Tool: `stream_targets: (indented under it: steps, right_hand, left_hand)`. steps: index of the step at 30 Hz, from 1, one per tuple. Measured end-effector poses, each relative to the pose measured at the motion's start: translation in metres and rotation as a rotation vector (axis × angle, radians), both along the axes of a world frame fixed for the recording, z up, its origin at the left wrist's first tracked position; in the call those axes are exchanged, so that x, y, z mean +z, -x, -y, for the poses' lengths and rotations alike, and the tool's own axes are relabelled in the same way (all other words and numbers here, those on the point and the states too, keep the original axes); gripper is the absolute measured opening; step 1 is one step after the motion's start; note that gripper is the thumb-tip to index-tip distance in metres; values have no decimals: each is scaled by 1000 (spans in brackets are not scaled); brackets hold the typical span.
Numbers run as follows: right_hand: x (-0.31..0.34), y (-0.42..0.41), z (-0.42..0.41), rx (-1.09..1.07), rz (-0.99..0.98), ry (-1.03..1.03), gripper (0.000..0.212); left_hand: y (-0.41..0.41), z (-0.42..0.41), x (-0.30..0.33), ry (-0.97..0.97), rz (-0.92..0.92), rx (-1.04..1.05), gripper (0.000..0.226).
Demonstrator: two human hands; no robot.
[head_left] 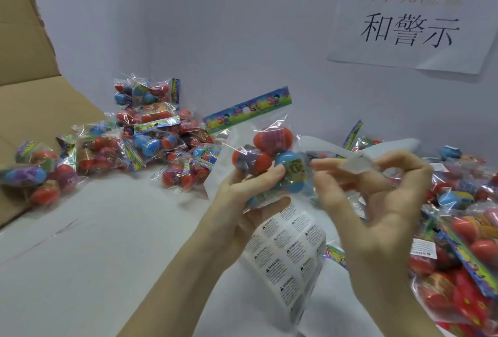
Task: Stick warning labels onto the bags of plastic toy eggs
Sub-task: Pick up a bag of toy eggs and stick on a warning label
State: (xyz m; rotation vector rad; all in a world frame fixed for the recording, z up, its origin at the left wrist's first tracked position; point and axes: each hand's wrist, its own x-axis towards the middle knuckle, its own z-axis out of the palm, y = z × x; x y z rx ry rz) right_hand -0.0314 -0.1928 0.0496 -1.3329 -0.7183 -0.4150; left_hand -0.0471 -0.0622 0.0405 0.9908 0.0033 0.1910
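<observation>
My left hand [242, 201] grips a clear bag of plastic toy eggs [269, 147] with a colourful header card, held up at the centre. The same hand also holds a sheet of white warning labels [285, 250] that hangs below the bag. My right hand [377, 201] is just right of the bag and pinches a small white label [355, 164] between thumb and fingertips, close to the blue egg in the bag.
A heap of egg bags [151, 134] lies on the white table at the back left, beside a cardboard box [32, 94]. Another heap [463, 228], some bags bearing labels, fills the right side. A paper sign [415, 18] hangs on the wall.
</observation>
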Motion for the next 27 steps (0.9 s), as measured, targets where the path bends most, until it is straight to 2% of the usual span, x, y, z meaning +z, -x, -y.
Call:
stream_targets:
  steps: [3, 7, 10, 12, 15, 18, 21, 23, 25, 27]
  right_hand:
    - [3, -12, 4, -22, -139, -7, 59]
    - [1, -23, 8, 195, -349, -26, 56]
    - [0, -26, 8, 250, -419, -38, 58]
    - [-3, -26, 6, 277, -458, -44, 62]
    - [-5, -29, 4, 274, -472, -111, 59]
    - [-5, -31, 4, 230, -497, -183, 56]
    - [-9, -34, 4, 177, -546, -190, 59]
    - [-11, -36, 4, 139, -554, -160, 60]
    - [-9, -36, 5, 129, -535, -133, 67]
    - [-4, -35, 8, 104, -476, -127, 70]
  left_hand:
    - [0, -1, 0, -132, 25, 3, 22]
    - [-1, 3, 0, -199, 68, 46, 30]
    - [0, 5, 3, -265, 117, 111, 25]
    - [0, 5, 0, -342, 122, 146, 30]
    - [0, 6, -2, -372, 115, 76, 18]
    - [2, 12, -1, -382, 93, -46, 22]
    - [-1, 21, -6, -505, 75, 46, 32]
    - [-1, 27, -7, -539, 71, 105, 32]
    - [0, 26, -6, -490, 67, 109, 27]
    - [-1, 20, -3, -384, 35, 114, 34]
